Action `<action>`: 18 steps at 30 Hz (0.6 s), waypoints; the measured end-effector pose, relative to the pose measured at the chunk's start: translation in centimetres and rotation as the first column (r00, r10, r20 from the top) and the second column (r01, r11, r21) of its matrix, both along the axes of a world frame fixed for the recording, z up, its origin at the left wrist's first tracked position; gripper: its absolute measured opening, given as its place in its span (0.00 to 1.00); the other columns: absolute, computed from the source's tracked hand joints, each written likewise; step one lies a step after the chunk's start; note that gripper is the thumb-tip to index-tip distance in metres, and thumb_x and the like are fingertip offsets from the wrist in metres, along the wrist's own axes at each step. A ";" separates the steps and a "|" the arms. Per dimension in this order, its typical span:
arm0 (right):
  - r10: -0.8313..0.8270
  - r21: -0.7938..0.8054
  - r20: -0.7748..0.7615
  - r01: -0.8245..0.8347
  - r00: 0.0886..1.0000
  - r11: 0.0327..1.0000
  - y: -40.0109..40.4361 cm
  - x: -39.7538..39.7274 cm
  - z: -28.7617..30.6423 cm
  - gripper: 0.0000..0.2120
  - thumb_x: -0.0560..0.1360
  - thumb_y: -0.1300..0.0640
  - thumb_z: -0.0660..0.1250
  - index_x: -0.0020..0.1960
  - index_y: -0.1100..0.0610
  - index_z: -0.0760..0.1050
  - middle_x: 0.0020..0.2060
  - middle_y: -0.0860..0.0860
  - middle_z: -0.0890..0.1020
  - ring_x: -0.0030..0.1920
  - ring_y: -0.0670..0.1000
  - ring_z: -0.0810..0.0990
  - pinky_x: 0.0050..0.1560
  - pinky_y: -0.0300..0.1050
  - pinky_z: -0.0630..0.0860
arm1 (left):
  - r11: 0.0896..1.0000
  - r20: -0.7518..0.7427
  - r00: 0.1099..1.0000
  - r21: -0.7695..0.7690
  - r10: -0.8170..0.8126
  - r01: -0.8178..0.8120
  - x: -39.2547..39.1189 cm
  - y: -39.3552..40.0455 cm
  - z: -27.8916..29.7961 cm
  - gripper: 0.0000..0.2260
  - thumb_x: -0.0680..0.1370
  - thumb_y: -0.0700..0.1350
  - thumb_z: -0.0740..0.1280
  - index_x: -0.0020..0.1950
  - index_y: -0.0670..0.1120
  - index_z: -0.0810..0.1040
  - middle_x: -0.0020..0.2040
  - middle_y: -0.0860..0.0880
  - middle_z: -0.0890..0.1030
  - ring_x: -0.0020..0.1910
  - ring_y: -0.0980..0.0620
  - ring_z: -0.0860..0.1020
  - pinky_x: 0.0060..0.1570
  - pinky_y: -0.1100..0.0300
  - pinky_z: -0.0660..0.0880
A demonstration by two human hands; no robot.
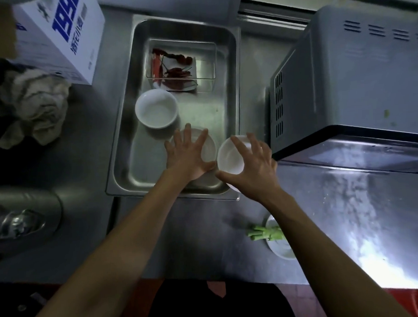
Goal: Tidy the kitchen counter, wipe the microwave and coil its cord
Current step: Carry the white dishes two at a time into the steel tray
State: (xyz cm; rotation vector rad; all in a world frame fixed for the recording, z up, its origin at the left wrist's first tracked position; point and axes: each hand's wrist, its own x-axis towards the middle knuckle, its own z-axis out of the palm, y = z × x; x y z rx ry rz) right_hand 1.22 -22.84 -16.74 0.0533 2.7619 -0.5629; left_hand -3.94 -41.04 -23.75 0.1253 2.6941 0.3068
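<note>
A steel tray (126, 142) lies on the steel counter (183, 243). In it stand a white bowl (156, 109), a clear box of dried red chillies (175, 64) and a white dish (208, 147). My left hand (188, 154) lies flat with spread fingers on that dish. My right hand (251, 166) holds a small white bowl (229, 157) by its rim, tilted over the tray's right edge. The grey microwave (348, 85) stands to the right. Its cord is not in view.
A crumpled cloth (35, 103) and a white carton with blue print (61, 33) sit at the left. A white plate with green stalks (273, 237) is near the front edge, partly under my right forearm. A steel pot (21, 214) stands at left.
</note>
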 end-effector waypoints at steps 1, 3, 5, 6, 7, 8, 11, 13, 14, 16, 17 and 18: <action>-0.009 -0.005 0.003 0.009 1.000 1.000 0.2 0.0 0.0 0.46 0.65 0.28 0.69 0.77 0.36 0.54 0.80 0.46 0.49 0.77 0.58 0.50 0.70 0.67 0.58 | 1.000 0.003 1.000 0.000 -0.005 0.005 -0.1 0.2 -0.1 0.46 0.69 0.71 0.66 0.79 0.61 0.45 0.81 0.44 0.43 0.78 0.36 0.45 0.72 0.32 0.51; -0.018 -0.005 0.000 0.018 1.000 1.000 0.6 -0.1 0.1 0.45 0.65 0.28 0.69 0.77 0.36 0.54 0.80 0.46 0.49 0.77 0.57 0.49 0.70 0.67 0.58 | 1.000 0.004 1.000 -0.006 -0.014 0.014 -0.2 0.6 -0.4 0.46 0.69 0.71 0.66 0.79 0.61 0.45 0.81 0.45 0.42 0.78 0.36 0.44 0.72 0.32 0.51; -0.024 0.003 -0.002 0.024 1.000 1.000 1.0 -0.1 0.0 0.46 0.65 0.28 0.69 0.77 0.36 0.54 0.79 0.46 0.50 0.77 0.57 0.49 0.70 0.66 0.58 | 0.999 0.012 1.000 -0.028 -0.027 0.027 -0.4 0.8 -0.8 0.46 0.69 0.71 0.66 0.79 0.61 0.44 0.81 0.45 0.41 0.78 0.36 0.42 0.72 0.31 0.50; -0.027 0.008 -0.003 0.027 1.000 1.000 1.1 -0.2 0.0 0.46 0.65 0.27 0.68 0.77 0.36 0.53 0.79 0.46 0.50 0.77 0.57 0.50 0.70 0.67 0.58 | 0.999 0.016 0.999 -0.036 -0.030 0.031 -0.4 0.9 -1.0 0.46 0.70 0.71 0.66 0.79 0.61 0.44 0.81 0.45 0.41 0.79 0.36 0.41 0.72 0.31 0.49; -0.030 0.011 -0.004 0.030 1.000 0.999 1.2 -0.2 -0.1 0.46 0.65 0.27 0.68 0.77 0.36 0.53 0.79 0.47 0.51 0.77 0.57 0.50 0.70 0.67 0.59 | 0.999 0.016 0.999 -0.040 -0.032 0.033 -0.4 0.9 -1.2 0.46 0.70 0.71 0.65 0.79 0.61 0.44 0.81 0.46 0.40 0.79 0.36 0.40 0.72 0.30 0.48; -0.031 0.010 -0.003 0.031 1.000 0.999 1.3 -0.3 -0.1 0.46 0.65 0.27 0.68 0.77 0.36 0.53 0.79 0.47 0.51 0.77 0.57 0.50 0.70 0.67 0.59 | 0.999 0.013 0.999 -0.039 -0.034 0.034 -0.4 0.9 -1.4 0.46 0.70 0.71 0.65 0.79 0.62 0.43 0.81 0.46 0.39 0.79 0.37 0.39 0.72 0.30 0.47; -0.016 0.009 -0.005 0.016 1.000 1.000 1.0 -0.6 0.0 0.46 0.65 0.28 0.68 0.77 0.37 0.53 0.79 0.47 0.50 0.77 0.58 0.50 0.70 0.67 0.58 | 0.999 0.009 0.999 -0.032 -0.039 0.040 -0.2 0.9 -1.8 0.46 0.70 0.71 0.64 0.79 0.62 0.41 0.80 0.47 0.36 0.78 0.38 0.36 0.72 0.29 0.45; -0.001 0.015 -0.011 0.001 1.000 1.000 0.7 -0.9 0.1 0.46 0.66 0.27 0.68 0.77 0.37 0.53 0.79 0.48 0.50 0.77 0.58 0.49 0.70 0.67 0.58 | 0.998 0.008 0.999 -0.029 -0.048 0.048 -0.1 0.7 -1.8 0.45 0.71 0.72 0.63 0.79 0.62 0.40 0.80 0.47 0.34 0.78 0.39 0.34 0.72 0.29 0.44; 0.008 0.016 -0.011 -0.008 1.000 1.000 0.4 -1.1 0.1 0.46 0.66 0.27 0.68 0.78 0.37 0.53 0.80 0.48 0.49 0.77 0.59 0.49 0.70 0.67 0.58 | 0.998 0.007 0.999 -0.027 -0.052 0.052 0.0 0.6 -1.7 0.45 0.71 0.72 0.62 0.79 0.61 0.40 0.80 0.47 0.34 0.78 0.40 0.34 0.72 0.30 0.44; 0.022 0.018 -0.022 -0.022 1.000 1.000 0.0 -1.4 0.1 0.47 0.66 0.26 0.68 0.78 0.38 0.53 0.80 0.48 0.49 0.77 0.59 0.49 0.70 0.68 0.58 | 0.998 -0.004 0.998 -0.015 -0.056 0.056 0.2 0.1 -1.5 0.43 0.72 0.73 0.59 0.80 0.60 0.41 0.80 0.48 0.34 0.78 0.41 0.34 0.73 0.31 0.45; 0.030 0.021 -0.036 -0.029 0.999 0.999 -0.2 -1.6 0.0 0.47 0.66 0.26 0.67 0.78 0.38 0.53 0.80 0.48 0.49 0.77 0.59 0.50 0.69 0.68 0.59 | 0.998 -0.014 0.998 -0.008 -0.055 0.055 0.4 -0.2 -1.2 0.43 0.73 0.72 0.59 0.80 0.59 0.42 0.81 0.47 0.36 0.79 0.42 0.35 0.74 0.32 0.46; 0.041 0.024 -0.050 -0.040 0.998 0.999 -0.4 -1.8 0.0 0.47 0.65 0.26 0.67 0.78 0.38 0.53 0.80 0.48 0.49 0.77 0.60 0.50 0.69 0.69 0.60 | 0.999 -0.026 0.998 -0.002 -0.053 0.053 0.7 -0.6 -1.0 0.42 0.74 0.72 0.58 0.80 0.57 0.44 0.81 0.47 0.38 0.79 0.42 0.37 0.74 0.34 0.47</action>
